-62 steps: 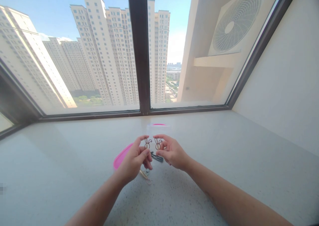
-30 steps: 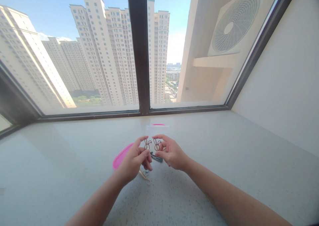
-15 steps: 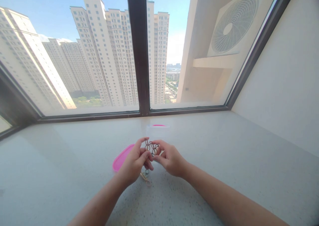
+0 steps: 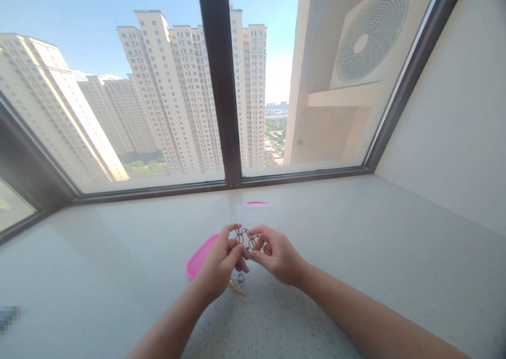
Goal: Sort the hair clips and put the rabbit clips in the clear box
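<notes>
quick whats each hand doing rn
left hand: closed, pinching a wire rabbit clip between thumb and fingers
right hand: closed, pinching a second wire rabbit clip

Two wire rabbit clips (image 4: pixel 245 238) sat between the fingers (image 4: pixel 229 242) of the left hand (image 4: pixel 217 264) and the right hand (image 4: pixel 279 256), with a plastic lid (image 4: pixel 201 256) just left of those fingers, a clear bag (image 4: pixel 255 212) behind them on the stone sill (image 4: pixel 118 253), and a small ring (image 4: pixel 240 278) and a hairpin (image 4: pixel 236 285) just before them, all below the window (image 4: pixel 215 85).

Pair of brown wire bunny clips (image 4: pixel 239 238), round bellies, loopy ears, pinched upright in fingers (image 4: pixel 232 249), touching side by side, pretty cute.
</notes>
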